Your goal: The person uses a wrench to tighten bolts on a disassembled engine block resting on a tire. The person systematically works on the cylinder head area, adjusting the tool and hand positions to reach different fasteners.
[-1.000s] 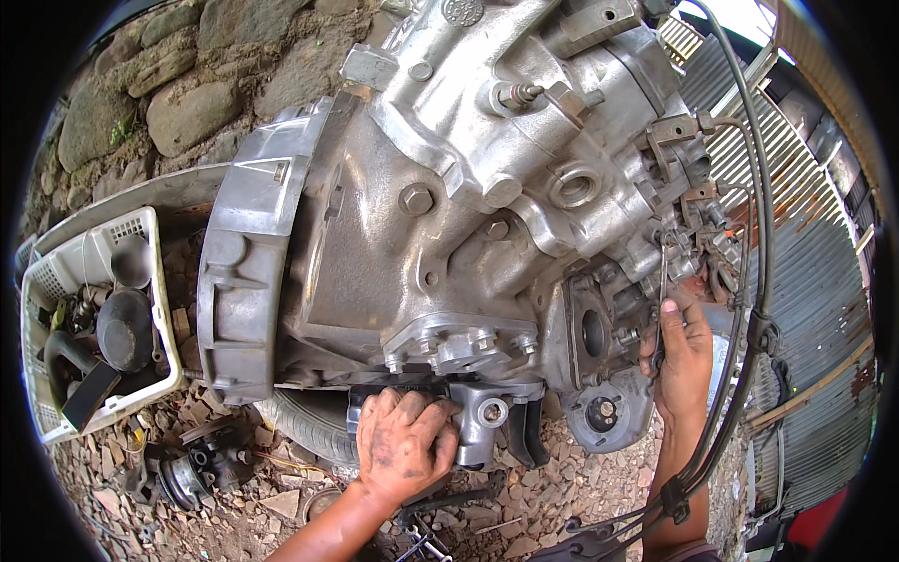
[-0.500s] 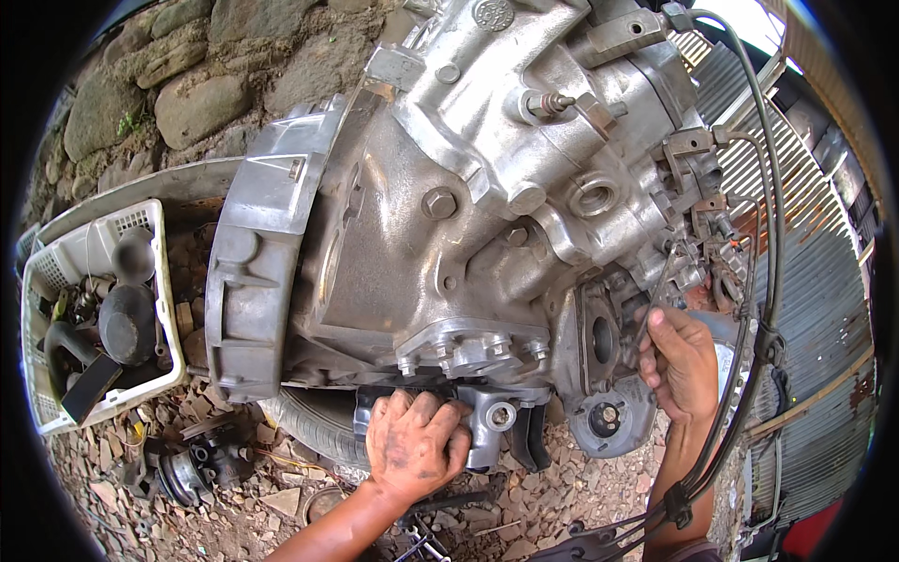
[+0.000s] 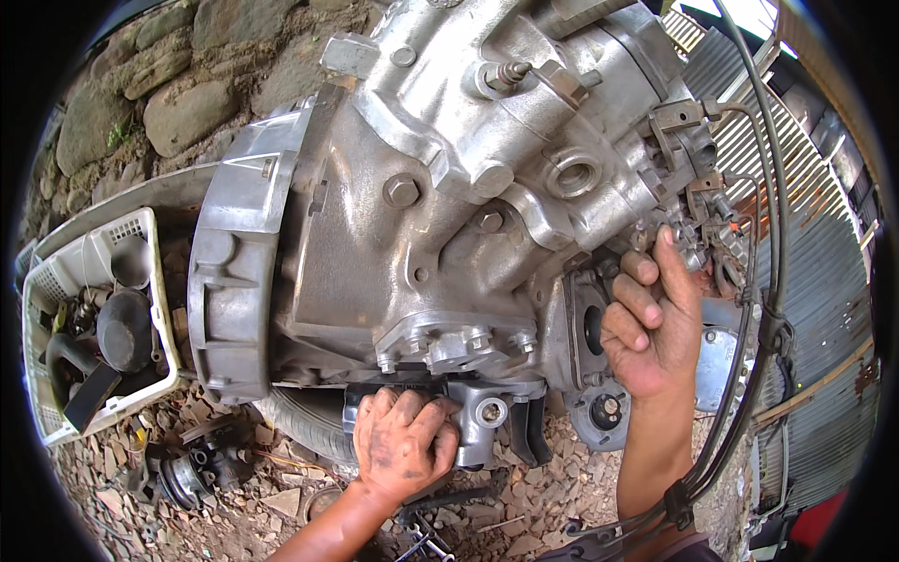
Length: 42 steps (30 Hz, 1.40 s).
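Observation:
A large silver gearbox [image 3: 356, 234] takes up the middle of the view. Below its lower edge, my left hand [image 3: 403, 445] is closed over a metal cylinder unit with a black body and a silver end [image 3: 481, 426]; its fingertips are hidden behind it. My right hand [image 3: 655, 323] is raised by the gearbox's right side, in front of a flange with a round opening [image 3: 590, 318]. Its fingers are curled and one digit points up toward the metal fittings [image 3: 688, 248]. Whatever lies between those fingers is too small to make out.
At left, a white plastic crate [image 3: 169, 318] holds dark parts. A tire [image 3: 300, 426], a greasy metal part [image 3: 192, 468] and wrenches [image 3: 426, 543] lie on the rubble ground. Black hoses [image 3: 770, 215] hang along the right, before corrugated sheeting [image 3: 815, 309]. A stone wall [image 3: 187, 112] stands behind.
My right hand has moved up along the gearbox's right side; the thin rod seen at its fingers before no longer shows clearly. The left hand keeps its grip. The view has shifted slightly.

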{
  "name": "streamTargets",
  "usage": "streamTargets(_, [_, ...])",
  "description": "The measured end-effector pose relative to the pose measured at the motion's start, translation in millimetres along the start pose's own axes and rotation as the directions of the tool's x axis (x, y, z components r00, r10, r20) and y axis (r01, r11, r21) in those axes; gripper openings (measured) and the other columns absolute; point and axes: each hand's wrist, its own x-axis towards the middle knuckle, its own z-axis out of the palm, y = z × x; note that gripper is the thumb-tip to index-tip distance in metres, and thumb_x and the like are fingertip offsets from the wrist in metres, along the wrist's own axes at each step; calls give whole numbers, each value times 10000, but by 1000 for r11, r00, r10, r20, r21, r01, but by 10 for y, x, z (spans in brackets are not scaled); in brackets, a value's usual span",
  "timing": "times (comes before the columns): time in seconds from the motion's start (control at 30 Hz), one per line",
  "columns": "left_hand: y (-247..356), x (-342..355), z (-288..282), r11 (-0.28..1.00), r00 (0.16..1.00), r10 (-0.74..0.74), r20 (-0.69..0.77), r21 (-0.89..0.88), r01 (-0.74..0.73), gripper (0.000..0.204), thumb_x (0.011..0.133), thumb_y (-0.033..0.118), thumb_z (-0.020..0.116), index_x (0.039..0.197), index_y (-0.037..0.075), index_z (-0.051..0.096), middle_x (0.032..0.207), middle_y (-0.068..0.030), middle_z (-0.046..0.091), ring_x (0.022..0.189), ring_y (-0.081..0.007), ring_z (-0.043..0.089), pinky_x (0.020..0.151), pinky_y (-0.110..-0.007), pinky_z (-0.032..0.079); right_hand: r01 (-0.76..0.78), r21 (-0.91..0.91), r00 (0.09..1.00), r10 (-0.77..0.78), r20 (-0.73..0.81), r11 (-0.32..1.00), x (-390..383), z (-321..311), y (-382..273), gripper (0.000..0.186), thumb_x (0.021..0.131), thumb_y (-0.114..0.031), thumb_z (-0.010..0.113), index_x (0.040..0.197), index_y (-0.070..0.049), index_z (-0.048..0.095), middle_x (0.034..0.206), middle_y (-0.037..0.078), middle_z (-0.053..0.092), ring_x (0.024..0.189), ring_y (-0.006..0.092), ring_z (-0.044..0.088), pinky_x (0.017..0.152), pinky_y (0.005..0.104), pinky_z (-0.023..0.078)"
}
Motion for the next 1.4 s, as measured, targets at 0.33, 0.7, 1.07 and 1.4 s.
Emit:
streamTargets(0.33, [-11,25,-57,1000,1000,15,5,3,-15,148,669,148,668,816,162,679,716,-8,515,680,-223,503,619,-365,400,183,-615,954,-290,-77,767,-408,-338,-103,304,1005,-283,479,1195,-51,532,716,6,509,551,110,528,477,239,427])
streamTargets(0.7, [-8,18,-41,1000,1000,2,26,-16,-1,184,663,143,651,838,166,705,714,-36,525,668,-253,486,631,-382,385,151,-766,877,-443,-189,625,-335,-666,-351,319,971,-236,557,1221,-38,559,588,-52,401,445,9,337,373,185,248])
streamTargets(1.07, [-16,10,-29,1000,1000,12,25,-17,-12,200,654,128,656,843,166,705,713,-36,523,666,-247,488,626,-380,384,40,-907,875,-453,-171,420,-276,-764,-542,344,969,-261,560,1240,-49,589,575,-23,454,400,31,334,345,178,230])
streamTargets(1.4, [-10,6,-25,1000,1000,10,19,5,-10,171,665,142,664,833,168,684,727,-22,525,677,-239,497,633,-375,388,105,-853,924,-368,-107,512,-314,-641,-314,292,989,-227,539,1186,-14,515,594,30,517,389,76,435,308,211,298])
